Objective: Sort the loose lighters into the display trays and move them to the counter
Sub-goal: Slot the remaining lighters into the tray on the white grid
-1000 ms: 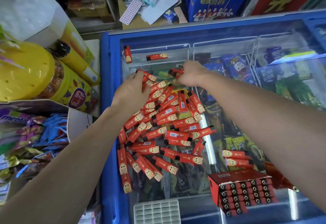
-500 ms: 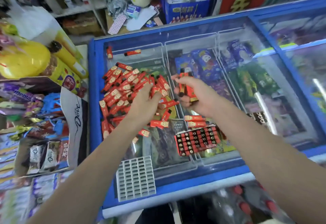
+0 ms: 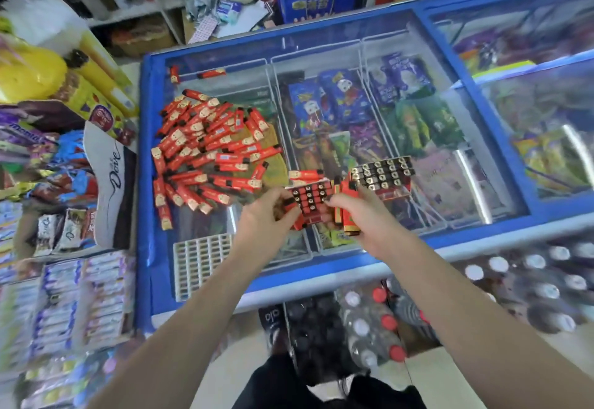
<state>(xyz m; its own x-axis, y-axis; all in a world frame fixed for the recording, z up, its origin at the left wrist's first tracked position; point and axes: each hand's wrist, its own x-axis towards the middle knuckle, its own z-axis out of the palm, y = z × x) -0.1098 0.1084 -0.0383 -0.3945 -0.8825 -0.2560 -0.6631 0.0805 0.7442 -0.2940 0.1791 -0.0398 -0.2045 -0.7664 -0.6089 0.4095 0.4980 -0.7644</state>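
The left hand [image 3: 268,215] covers the near left corner of the red tray [image 3: 310,201], and the right hand [image 3: 360,215] hides the lower ends of the lighters [image 3: 345,212] it grips. Bottles [image 3: 546,283] at right are blurred; both forearms run off the bottom edge.

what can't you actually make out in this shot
1. Head view: how many slots of the red tray are filled; the left hand and right hand cover its ends.
2. How many lighters the right hand holds; its fingers hide them.
3. Print on the loose pile: too small.
4. Bottles at the lower edge: blurred.
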